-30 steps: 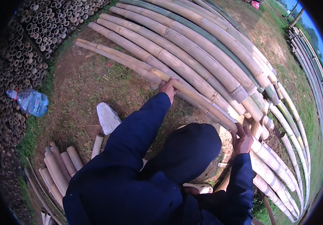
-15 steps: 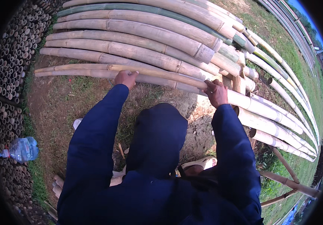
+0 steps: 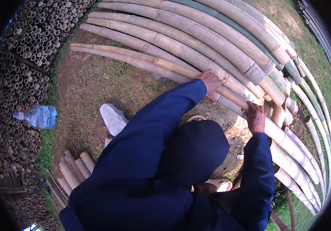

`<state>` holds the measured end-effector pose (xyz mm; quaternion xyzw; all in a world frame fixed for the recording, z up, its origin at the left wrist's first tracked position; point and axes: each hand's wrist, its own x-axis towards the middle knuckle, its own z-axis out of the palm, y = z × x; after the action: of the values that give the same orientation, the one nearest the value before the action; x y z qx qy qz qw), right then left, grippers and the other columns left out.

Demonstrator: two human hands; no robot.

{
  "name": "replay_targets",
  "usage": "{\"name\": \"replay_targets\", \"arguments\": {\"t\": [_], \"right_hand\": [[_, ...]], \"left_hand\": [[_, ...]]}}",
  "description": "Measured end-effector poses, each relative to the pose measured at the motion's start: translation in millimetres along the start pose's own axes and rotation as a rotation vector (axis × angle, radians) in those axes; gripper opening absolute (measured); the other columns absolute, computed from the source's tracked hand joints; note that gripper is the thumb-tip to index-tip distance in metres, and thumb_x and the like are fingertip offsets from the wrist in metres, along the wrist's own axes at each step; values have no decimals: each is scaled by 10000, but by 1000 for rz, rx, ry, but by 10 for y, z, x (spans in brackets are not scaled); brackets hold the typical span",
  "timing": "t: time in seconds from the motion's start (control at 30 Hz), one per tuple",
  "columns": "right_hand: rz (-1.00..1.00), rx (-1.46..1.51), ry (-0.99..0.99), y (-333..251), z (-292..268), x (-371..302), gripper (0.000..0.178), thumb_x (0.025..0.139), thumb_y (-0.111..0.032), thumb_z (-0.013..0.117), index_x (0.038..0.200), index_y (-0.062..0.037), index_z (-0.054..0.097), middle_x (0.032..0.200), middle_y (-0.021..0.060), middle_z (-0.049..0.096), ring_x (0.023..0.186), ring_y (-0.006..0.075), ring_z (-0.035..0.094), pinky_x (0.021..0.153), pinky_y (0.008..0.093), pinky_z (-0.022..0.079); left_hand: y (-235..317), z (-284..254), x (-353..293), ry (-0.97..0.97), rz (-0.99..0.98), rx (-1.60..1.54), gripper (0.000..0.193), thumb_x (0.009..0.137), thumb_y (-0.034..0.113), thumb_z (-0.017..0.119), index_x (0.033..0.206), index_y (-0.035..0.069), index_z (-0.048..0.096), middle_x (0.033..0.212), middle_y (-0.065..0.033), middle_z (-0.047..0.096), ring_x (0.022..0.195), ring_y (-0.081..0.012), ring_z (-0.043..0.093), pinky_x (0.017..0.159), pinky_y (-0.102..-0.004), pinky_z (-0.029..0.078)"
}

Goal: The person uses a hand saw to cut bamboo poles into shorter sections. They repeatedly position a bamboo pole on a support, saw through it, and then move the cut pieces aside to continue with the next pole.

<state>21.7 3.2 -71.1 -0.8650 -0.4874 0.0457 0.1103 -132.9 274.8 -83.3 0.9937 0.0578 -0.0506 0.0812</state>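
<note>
A slender tan bamboo pole [image 3: 173, 67] lies along the near side of a row of thicker poles, right against a greyish bamboo pole [image 3: 132, 62]. My left hand [image 3: 211, 84] is closed over the slender pole, a short way from its right end. At that end, my right hand [image 3: 255, 117] grips it, hiding the tip. The thick bamboo poles [image 3: 188, 50] lie side by side just beyond both hands. Dark blue sleeves cover my forearms.
A pale stone [image 3: 112, 118] sits on the ground left of my arm. Short bamboo lengths [image 3: 70, 174] lie at lower left. A clear water bottle [image 3: 40, 116] rests by stacked bamboo ends [image 3: 15, 92]. More long poles [image 3: 294, 142] stretch away at right.
My left hand has shifted right along the slender pole, closer to my right hand, which stays at the pole's end. The view has turned, bringing the pale stone into fuller sight.
</note>
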Motion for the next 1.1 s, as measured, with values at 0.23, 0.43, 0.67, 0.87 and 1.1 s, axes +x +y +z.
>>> {"name": "replay_targets", "arguments": {"t": [0.23, 0.43, 0.67, 0.87, 1.1], "right_hand": [[97, -35, -74, 2, -33, 116, 535, 872, -295, 796, 1388, -263, 655, 1448, 71, 623, 1363, 321, 518, 1148, 611, 310], [-132, 12, 39, 322, -726, -249, 643, 866, -282, 806, 1474, -299, 595, 1562, 69, 524, 1382, 286, 508, 1198, 543, 274], [273, 86, 84, 1011, -1782, -1872, 508, 893, -178, 776, 1383, -104, 664, 1268, 200, 704, 1150, 351, 693, 953, 424, 541], [982, 247, 415, 896, -1443, -3912, 373, 1002, -241, 703, 1336, -77, 680, 1028, 102, 740, 959, 181, 689, 883, 337, 531], [1275, 405, 232, -443, 34, -5309, 320, 967, -185, 697, 1246, -37, 643, 911, 81, 696, 860, 138, 652, 755, 304, 517]], "left_hand": [[16, -23, 122, -161, -13, -82, 879, 586, 519, 923, 1248, 27, 620, 1087, -169, 724, 1071, -350, 700, 998, -484, 493], [36, -54, 89, -147, -23, -90, 886, 596, 490, 930, 1256, 2, 599, 1071, -191, 728, 1034, -367, 709, 982, -487, 500], [-21, 32, 153, -78, 18, -88, 1032, 531, 460, 969, 1366, 26, 545, 1196, -219, 702, 1096, -409, 686, 964, -498, 522], [9, -82, 168, -164, 19, -107, 1118, 529, 459, 978, 1435, 15, 496, 1329, -258, 645, 1236, -417, 625, 1066, -477, 488], [48, -52, 153, -151, -62, -118, 1156, 557, 594, 939, 1463, 56, 465, 1375, -275, 616, 1265, -444, 604, 1089, -480, 473]]}}
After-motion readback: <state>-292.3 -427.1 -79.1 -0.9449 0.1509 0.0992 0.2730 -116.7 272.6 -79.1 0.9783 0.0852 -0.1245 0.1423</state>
